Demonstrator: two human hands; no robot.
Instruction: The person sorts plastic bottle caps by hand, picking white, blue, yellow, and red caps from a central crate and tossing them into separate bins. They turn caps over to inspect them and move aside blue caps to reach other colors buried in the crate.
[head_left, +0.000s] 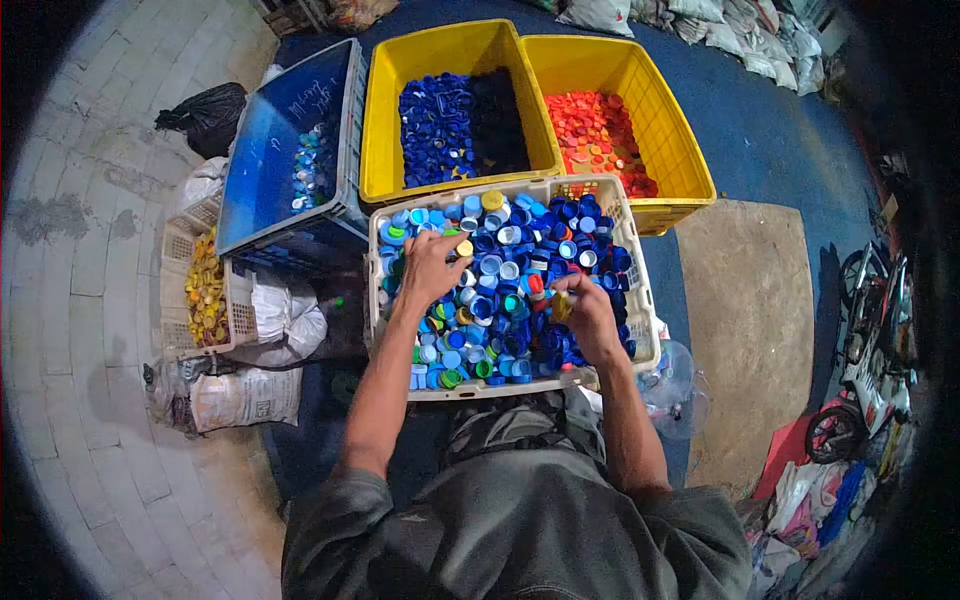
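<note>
- Crate (641,275), pale, ribbed: set across the front of the body; holds loose caps (509,270), mostly blue, with some green, white and red.
- Right hand (592,318): over the crate's right half; fingers curled nearly closed on a yellow cap (562,306). Best practice, as judged: a light fingertip pinch, palm clear of the heap, so that neighbouring caps are not dragged along.
- Left hand (432,265): over the crate's left half; fingers part-bent, a pale yellow cap (464,248) between forefinger and thumb. Whether firmly gripped or only touched, cannot tell. Advised: close on opposite sides of the rim before lifting.
- Spacing: hands well apart, one per half of the crate; a sound arrangement, keeping sleeves and wrists from crossing.
- Gold cap (492,200): atop the heap, at the crate's far edge; exposed, so suited to a straight-down pinch without digging.
- Basket (240,315), yellow caps within: left of the crate, apart.
- Blue bin (262,150): beyond the crate, to its left; light-blue and white caps.
- Yellow bin (541,100): directly beyond the crate; dark-blue and black caps.
- Second yellow bin (660,120): beyond the crate, to its right; red-orange caps.
</note>
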